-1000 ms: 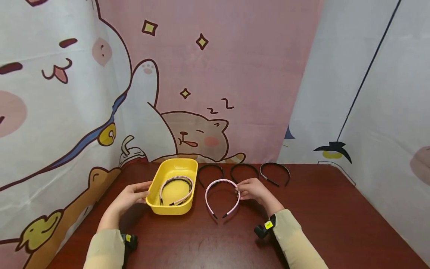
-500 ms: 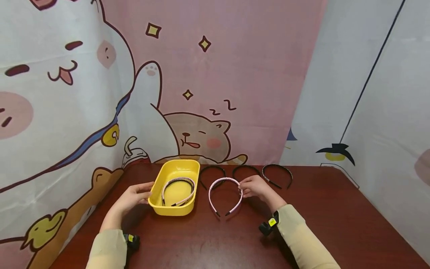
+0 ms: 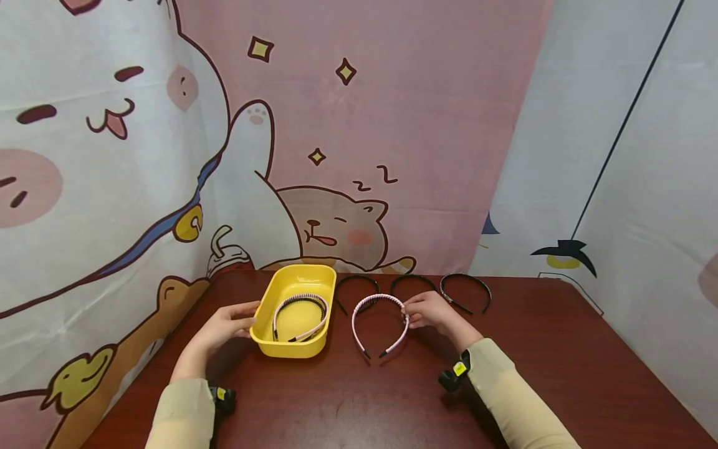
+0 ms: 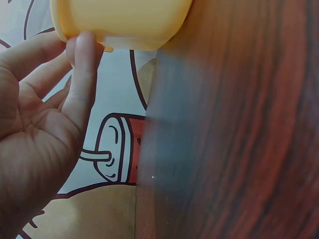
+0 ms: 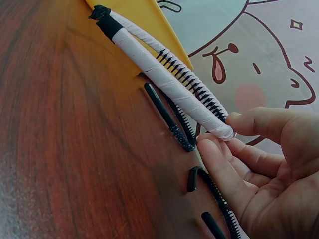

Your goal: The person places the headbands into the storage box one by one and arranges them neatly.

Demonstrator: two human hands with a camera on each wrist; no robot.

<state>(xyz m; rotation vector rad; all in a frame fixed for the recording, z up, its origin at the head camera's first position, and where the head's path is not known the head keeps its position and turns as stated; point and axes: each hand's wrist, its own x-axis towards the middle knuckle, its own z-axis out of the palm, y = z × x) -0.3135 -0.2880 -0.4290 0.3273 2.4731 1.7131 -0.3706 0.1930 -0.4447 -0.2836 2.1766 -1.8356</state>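
My right hand (image 3: 429, 310) pinches a pink ribbon-wrapped headband (image 3: 356, 319) by its right side in the head view. The headband is raised over the table, its black-tipped ends pointing down toward me. Dark comb teeth line its inside in the right wrist view. My left hand (image 3: 224, 327) holds the left side of a yellow plastic basin (image 3: 288, 350), thumb and fingers at its wall (image 4: 124, 22) in the left wrist view. Inside the basin lie a pink headband (image 3: 310, 332) and at least one black one, overlapping.
Black headbands lie along the back of the brown table (image 3: 359, 411): one (image 3: 359, 277) beside the basin, another (image 3: 412, 276) in the middle, partly behind my right hand, and a third (image 3: 477, 279) to the right. A cartoon-print cloth (image 3: 437, 125) hangs behind.
The head view has shifted slightly, so the scene sits a little further right. The pink headband in my right hand has risen slightly. My left hand keeps its hold on the basin.
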